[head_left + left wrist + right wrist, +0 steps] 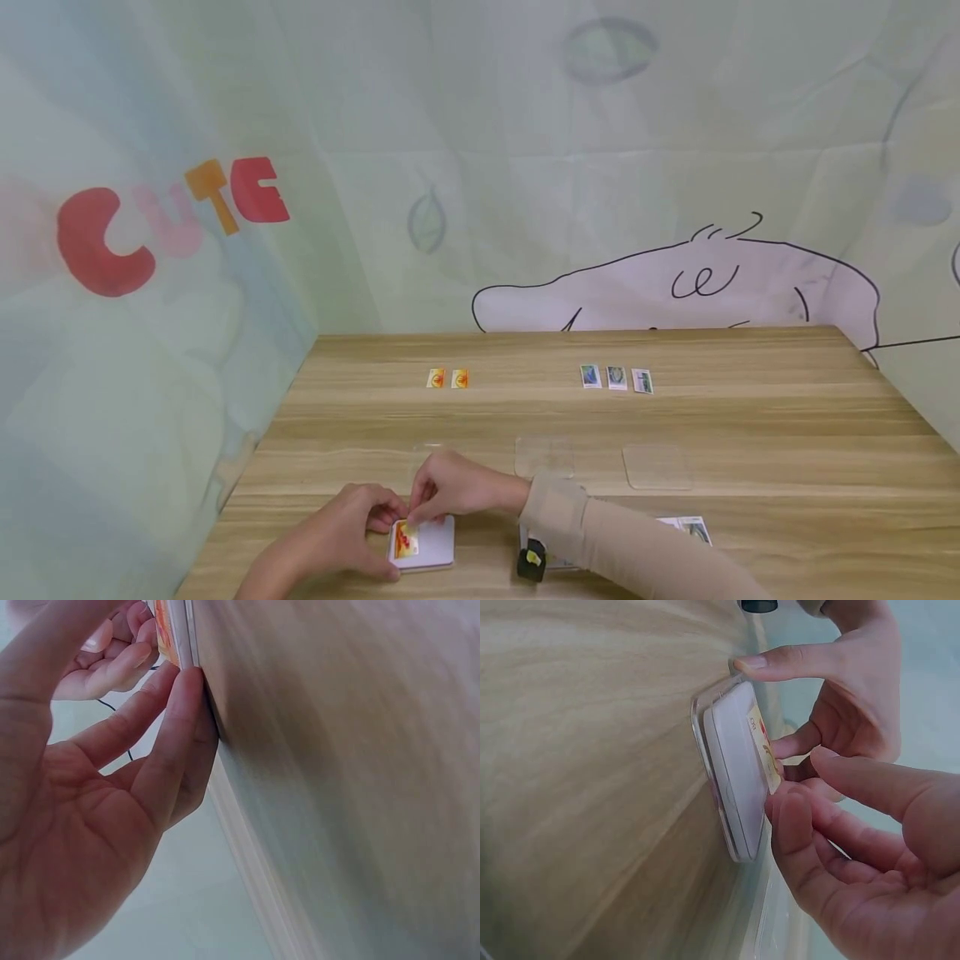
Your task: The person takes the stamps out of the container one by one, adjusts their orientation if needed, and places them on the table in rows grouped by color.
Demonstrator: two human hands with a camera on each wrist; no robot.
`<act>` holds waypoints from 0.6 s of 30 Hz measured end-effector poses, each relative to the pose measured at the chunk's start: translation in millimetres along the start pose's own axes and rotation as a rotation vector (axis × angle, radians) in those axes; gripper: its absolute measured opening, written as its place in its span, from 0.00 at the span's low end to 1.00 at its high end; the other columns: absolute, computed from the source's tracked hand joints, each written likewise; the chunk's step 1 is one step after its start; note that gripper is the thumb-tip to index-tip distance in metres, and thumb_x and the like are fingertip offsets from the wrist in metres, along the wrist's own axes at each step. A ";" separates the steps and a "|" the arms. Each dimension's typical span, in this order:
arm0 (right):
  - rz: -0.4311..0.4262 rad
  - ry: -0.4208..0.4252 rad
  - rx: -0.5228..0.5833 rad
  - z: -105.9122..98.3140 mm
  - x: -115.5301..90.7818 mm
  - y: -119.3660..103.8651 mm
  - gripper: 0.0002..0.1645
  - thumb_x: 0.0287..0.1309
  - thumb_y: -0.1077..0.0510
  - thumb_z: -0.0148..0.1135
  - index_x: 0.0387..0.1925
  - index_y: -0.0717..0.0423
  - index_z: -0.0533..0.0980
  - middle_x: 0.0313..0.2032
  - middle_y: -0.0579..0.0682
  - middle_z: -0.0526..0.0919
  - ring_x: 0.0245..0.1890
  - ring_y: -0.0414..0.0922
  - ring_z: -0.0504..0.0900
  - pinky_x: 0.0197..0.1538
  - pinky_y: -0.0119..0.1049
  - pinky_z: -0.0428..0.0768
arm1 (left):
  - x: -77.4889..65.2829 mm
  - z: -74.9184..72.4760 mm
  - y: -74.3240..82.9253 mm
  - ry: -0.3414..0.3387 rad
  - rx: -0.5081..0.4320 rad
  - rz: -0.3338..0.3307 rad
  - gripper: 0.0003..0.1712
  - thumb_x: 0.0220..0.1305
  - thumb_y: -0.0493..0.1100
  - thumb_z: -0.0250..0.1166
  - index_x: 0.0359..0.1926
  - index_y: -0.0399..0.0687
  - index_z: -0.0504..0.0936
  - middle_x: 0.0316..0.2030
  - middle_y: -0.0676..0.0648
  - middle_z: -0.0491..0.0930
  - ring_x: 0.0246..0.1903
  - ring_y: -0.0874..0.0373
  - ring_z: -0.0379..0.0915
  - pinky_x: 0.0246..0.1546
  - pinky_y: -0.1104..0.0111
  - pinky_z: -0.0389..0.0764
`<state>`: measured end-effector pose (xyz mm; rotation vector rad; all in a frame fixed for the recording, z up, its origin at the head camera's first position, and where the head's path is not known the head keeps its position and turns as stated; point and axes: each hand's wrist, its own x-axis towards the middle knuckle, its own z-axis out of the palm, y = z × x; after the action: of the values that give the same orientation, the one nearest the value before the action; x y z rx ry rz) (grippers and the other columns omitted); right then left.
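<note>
A small white box in a clear case lies on the wooden table in front of me. On its left half is a yellow-orange sticker with red in it. My left hand grips the case from the left, thumb at the near corner and fingers at the far one. Reaching across from the right, my right hand pinches the sticker at its far edge with curled fingers. In the right wrist view, those right fingertips sit at the sticker's end, close to the left fingers.
Two orange stickers and three picture stickers lie farther back. Clear plates form a middle row, one partly behind my right hand. My right forearm partly covers printed pieces and is beside a black object.
</note>
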<state>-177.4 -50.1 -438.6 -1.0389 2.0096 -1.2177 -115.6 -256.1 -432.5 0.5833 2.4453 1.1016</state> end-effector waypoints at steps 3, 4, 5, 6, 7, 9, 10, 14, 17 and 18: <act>0.005 -0.007 -0.016 1.3 0.0 -1.2 0.03 0.54 0.70 0.71 0.27 0.67 0.83 0.18 0.41 0.80 0.15 0.34 0.74 0.22 0.24 0.75 | -0.4 0.0 -0.3 0.001 0.003 0.002 0.33 0.39 0.45 0.85 0.46 0.38 0.81 0.43 0.49 0.81 0.40 0.62 0.78 0.43 0.69 0.81; 0.008 -0.008 -0.024 1.7 0.2 -1.5 0.03 0.54 0.70 0.71 0.27 0.66 0.83 0.18 0.40 0.79 0.15 0.34 0.74 0.22 0.24 0.75 | -0.5 0.1 -0.4 0.002 0.004 0.004 0.32 0.39 0.45 0.85 0.46 0.39 0.81 0.43 0.49 0.81 0.40 0.62 0.78 0.43 0.69 0.81; 0.011 -0.009 -0.027 2.1 0.3 -1.8 0.03 0.54 0.69 0.71 0.27 0.66 0.83 0.18 0.40 0.79 0.15 0.33 0.74 0.22 0.24 0.75 | -0.6 0.1 -0.7 0.002 0.005 0.007 0.32 0.39 0.45 0.85 0.45 0.39 0.81 0.43 0.49 0.81 0.40 0.62 0.78 0.43 0.69 0.81; 0.014 -0.011 -0.030 2.5 0.5 -2.0 0.03 0.54 0.69 0.71 0.27 0.66 0.83 0.18 0.40 0.79 0.15 0.33 0.74 0.22 0.24 0.75 | -0.7 0.2 -0.9 0.004 0.005 0.011 0.32 0.39 0.45 0.85 0.45 0.39 0.81 0.42 0.49 0.81 0.40 0.62 0.78 0.43 0.69 0.81; 0.014 -0.012 -0.036 2.9 0.7 -2.1 0.03 0.54 0.69 0.71 0.27 0.66 0.83 0.18 0.39 0.79 0.15 0.33 0.74 0.22 0.24 0.75 | -0.8 0.4 -1.2 0.005 0.004 0.015 0.32 0.39 0.45 0.85 0.45 0.39 0.81 0.42 0.49 0.81 0.40 0.62 0.78 0.43 0.69 0.81; 0.011 -0.014 -0.046 3.7 1.0 -2.3 0.03 0.54 0.69 0.71 0.27 0.65 0.83 0.18 0.39 0.79 0.15 0.33 0.73 0.22 0.24 0.75 | -0.8 0.6 -1.7 0.008 0.003 0.025 0.32 0.38 0.45 0.85 0.45 0.39 0.81 0.42 0.49 0.81 0.40 0.63 0.78 0.43 0.69 0.81; 0.010 -0.014 -0.051 4.1 1.1 -2.3 0.03 0.54 0.68 0.72 0.27 0.65 0.83 0.18 0.39 0.79 0.15 0.32 0.73 0.22 0.23 0.74 | -0.9 0.7 -2.0 0.010 0.003 0.030 0.32 0.38 0.45 0.85 0.45 0.39 0.81 0.43 0.49 0.81 0.40 0.63 0.78 0.43 0.69 0.81; 0.007 -0.009 -0.077 5.5 1.2 -2.9 0.03 0.54 0.67 0.72 0.27 0.64 0.84 0.18 0.38 0.79 0.15 0.32 0.73 0.22 0.23 0.74 | -0.7 0.9 -2.6 0.013 0.001 0.044 0.33 0.38 0.44 0.85 0.45 0.38 0.80 0.43 0.48 0.81 0.40 0.64 0.78 0.43 0.69 0.81; 0.008 -0.008 -0.093 6.1 1.1 -3.6 0.03 0.55 0.66 0.72 0.28 0.64 0.84 0.18 0.38 0.80 0.15 0.31 0.73 0.22 0.23 0.75 | -0.2 0.7 -2.4 0.010 0.003 0.044 0.33 0.39 0.44 0.85 0.45 0.37 0.80 0.43 0.48 0.81 0.40 0.64 0.77 0.43 0.69 0.81; 0.008 -0.009 -0.093 6.2 1.1 -3.8 0.03 0.55 0.66 0.72 0.28 0.64 0.84 0.18 0.38 0.80 0.15 0.31 0.73 0.22 0.23 0.74 | 0.0 0.6 -2.3 0.011 0.006 0.043 0.33 0.39 0.44 0.85 0.46 0.37 0.80 0.43 0.48 0.81 0.40 0.64 0.77 0.43 0.69 0.81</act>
<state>-171.9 -55.0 -437.9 -1.0773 2.0792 -1.1224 -115.8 -257.1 -434.6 0.6367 2.4566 1.1177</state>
